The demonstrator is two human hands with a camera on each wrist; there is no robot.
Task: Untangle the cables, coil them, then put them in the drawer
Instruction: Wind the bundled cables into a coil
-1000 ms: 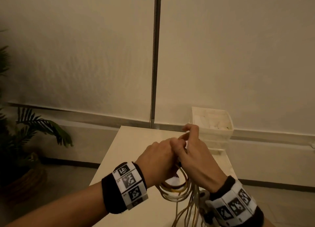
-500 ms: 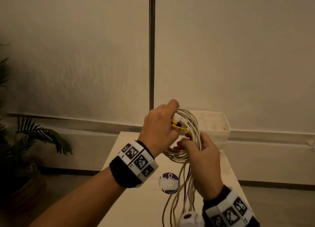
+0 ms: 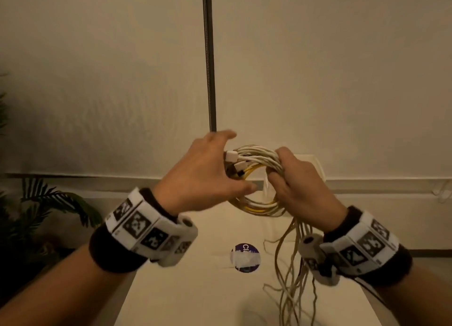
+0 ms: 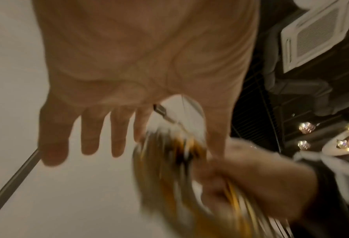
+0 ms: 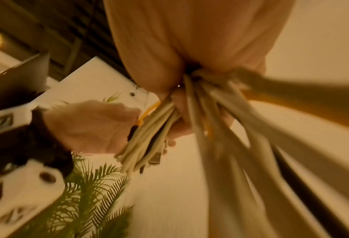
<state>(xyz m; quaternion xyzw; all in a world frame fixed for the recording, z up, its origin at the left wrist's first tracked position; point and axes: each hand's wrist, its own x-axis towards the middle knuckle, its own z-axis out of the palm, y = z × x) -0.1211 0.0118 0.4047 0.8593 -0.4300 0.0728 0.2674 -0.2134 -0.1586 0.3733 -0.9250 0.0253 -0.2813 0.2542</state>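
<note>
Holding a half-wound coil (image 3: 256,178) of white and yellow cables up over the counter (image 3: 195,289), the right hand (image 3: 300,186) is clenched around its right side. The left hand (image 3: 208,171) sits at the plug ends with fingers spread, not gripping anything. My worry is that with only one hand clamping, the loops could spring apart, and the loose tails (image 3: 291,272) hanging down could snag or re-knot. Counts: one coil, at least three plugs (image 3: 231,156) showing, and too many dangling strands to count. One round sticker (image 3: 245,257) is on the counter, with one white bin (image 3: 315,165) behind the hands. No drawer in sight.
</note>
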